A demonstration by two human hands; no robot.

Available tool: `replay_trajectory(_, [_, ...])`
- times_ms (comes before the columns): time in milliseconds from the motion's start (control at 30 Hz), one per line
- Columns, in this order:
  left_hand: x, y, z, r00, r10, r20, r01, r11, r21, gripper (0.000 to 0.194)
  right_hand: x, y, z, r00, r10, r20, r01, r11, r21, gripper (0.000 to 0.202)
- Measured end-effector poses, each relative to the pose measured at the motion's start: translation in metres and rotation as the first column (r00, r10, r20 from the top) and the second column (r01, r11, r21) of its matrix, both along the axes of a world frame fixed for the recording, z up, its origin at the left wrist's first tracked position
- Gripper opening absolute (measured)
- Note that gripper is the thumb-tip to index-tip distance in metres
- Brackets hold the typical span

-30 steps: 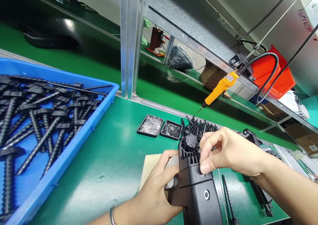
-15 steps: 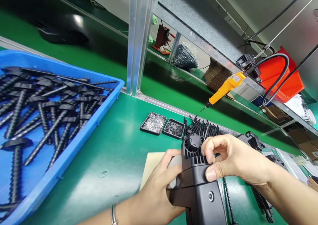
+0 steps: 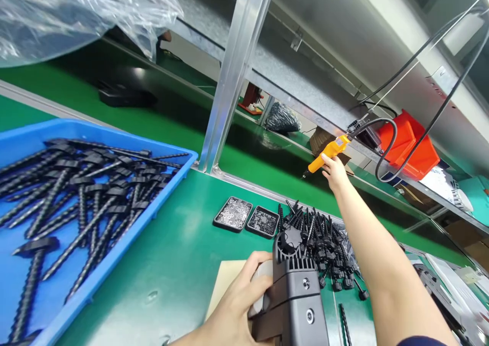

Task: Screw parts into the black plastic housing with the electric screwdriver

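Observation:
My left hand (image 3: 239,305) is closed around a black plastic housing (image 3: 301,305), which stands at the bottom centre with a ribbed, round-knobbed top. Two recessed round holes with metal-looking centres show on its face. A greyish round part sits under my left fingers against the housing's side. Up and to the right, my right hand (image 3: 334,171) is stretched out with its fingers around the yellow electric screwdriver (image 3: 326,155), which hangs from a cord. Its tip points down and left.
A blue bin (image 3: 153,216) of black threaded rods fills the left. Two small trays hold washers (image 3: 234,213) and dark screws (image 3: 263,221). A pile of black knobbed bolts (image 3: 324,244) lies behind the housing. A metal post (image 3: 229,81) and shelf (image 3: 298,86) stand beyond; clear plastic hangs upper left.
My right hand has left the housing's upper face and moved up and away to the hanging screwdriver. A second recessed hole now shows where its fingers were. My left hand keeps its hold.

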State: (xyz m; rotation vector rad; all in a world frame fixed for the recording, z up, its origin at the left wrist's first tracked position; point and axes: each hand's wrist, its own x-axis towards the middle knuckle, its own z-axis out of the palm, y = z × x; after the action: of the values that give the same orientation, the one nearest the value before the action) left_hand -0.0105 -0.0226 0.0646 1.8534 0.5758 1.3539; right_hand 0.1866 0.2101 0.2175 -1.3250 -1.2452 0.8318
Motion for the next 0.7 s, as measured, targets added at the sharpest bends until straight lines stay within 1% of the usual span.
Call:
replay_trajectory(67, [0.0,0.0,0.0,1.0,0.002,-0.017,-0.002,1.0,-0.019,0.036,-0.003,0.009,-0.004,0.996,0.068,-0.055,-0.069,0.998,-0.007,0.027])
replay_trajectory(167, [0.0,0.001,0.0,1.0,0.013,-0.029,-0.014,1.0,-0.01,0.038,-0.011,0.009,-0.008,0.974,0.18,-0.134,-0.179,0.984,0.02,0.022])
replay_trajectory(233, [0.0,0.001,-0.001,0.999,0.024,-0.026,-0.023,0.999,0.026,0.037,-0.017,0.001,-0.009,0.951,0.251,-0.183,-0.247,0.968,0.046,0.019])
replay_trajectory(300, [0.0,0.002,-0.001,1.0,0.025,-0.015,-0.024,0.999,0.044,0.037,-0.019,-0.017,-0.01,0.922,0.319,-0.221,-0.313,0.948,0.062,0.019])
replay_trajectory(400, [0.001,0.002,-0.001,1.0,0.018,-0.001,-0.018,1.0,0.024,0.04,-0.016,-0.062,-0.011,0.881,0.399,-0.253,-0.39,0.917,0.089,0.035])
replay_trajectory(467, [0.001,0.001,0.0,1.0,0.015,-0.006,-0.015,1.0,0.005,0.043,-0.013,-0.1,-0.007,0.877,0.4,-0.266,-0.376,0.916,0.137,0.04])
replay_trajectory(500, [0.001,0.001,-0.001,1.0,0.013,-0.002,-0.013,1.0,0.0,0.044,-0.012,-0.12,-0.003,0.886,0.375,-0.274,-0.338,0.925,0.173,0.037])
replay_trajectory(567, [0.002,0.0,-0.001,1.0,0.01,0.015,-0.01,1.0,-0.01,0.043,-0.012,-0.159,0.012,0.905,0.312,-0.289,-0.243,0.937,0.25,0.031])
replay_trajectory(600, [0.002,0.0,-0.001,1.0,0.009,0.026,-0.009,1.0,-0.015,0.041,-0.013,-0.177,0.022,0.913,0.292,-0.286,-0.206,0.933,0.294,0.03])
replay_trajectory(633, [0.002,0.0,-0.001,0.999,0.008,0.036,-0.008,1.0,-0.02,0.041,-0.014,-0.194,0.033,0.92,0.284,-0.269,-0.181,0.919,0.349,0.031])
replay_trajectory(700, [0.002,0.0,-0.002,0.999,0.013,0.038,-0.012,1.0,-0.029,0.041,-0.014,-0.222,0.057,0.956,0.267,-0.121,-0.181,0.863,0.472,0.028])
